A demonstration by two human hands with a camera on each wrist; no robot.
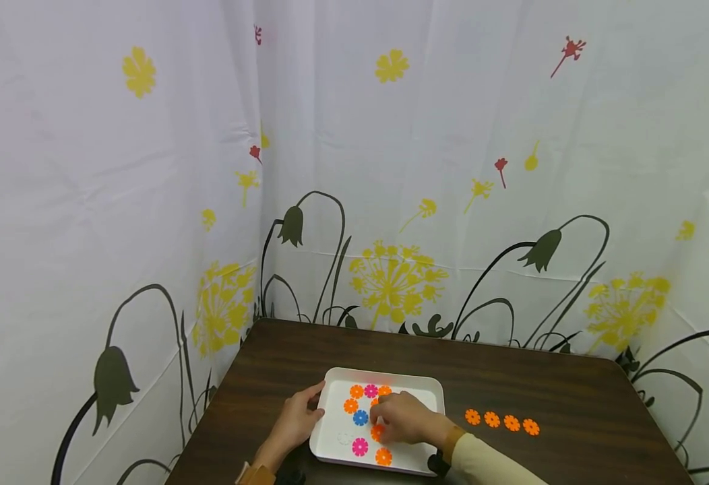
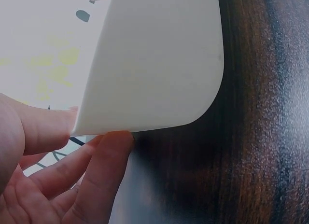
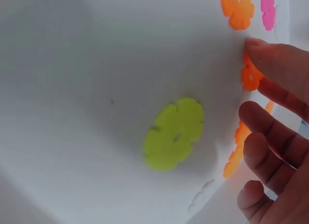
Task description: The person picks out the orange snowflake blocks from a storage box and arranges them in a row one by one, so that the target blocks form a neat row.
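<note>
A white tray (image 1: 418,465) lies on the brown table with several flower-shaped discs in it. My left hand (image 1: 296,419) grips the tray's left side; in the left wrist view its thumb (image 2: 46,130) lies at the rim and fingers bend beneath. Over the tray's right half is my right hand (image 1: 408,417). Its thumb and index finger pinch an orange flower-shaped disc (image 3: 251,75), while the other fingers stay loosely bent. Around it are a blue disc (image 1: 360,417), a pink disc (image 1: 360,446) and another orange disc (image 1: 383,457). A yellow-green disc (image 3: 175,134) shows in the right wrist view.
Several orange discs (image 1: 492,419) form a row on the table (image 1: 573,397) right of the tray. A pale, nearly clear disc (image 1: 345,438) lies in the tray's left part. A white curtain (image 1: 330,135) with printed flowers hangs behind the table.
</note>
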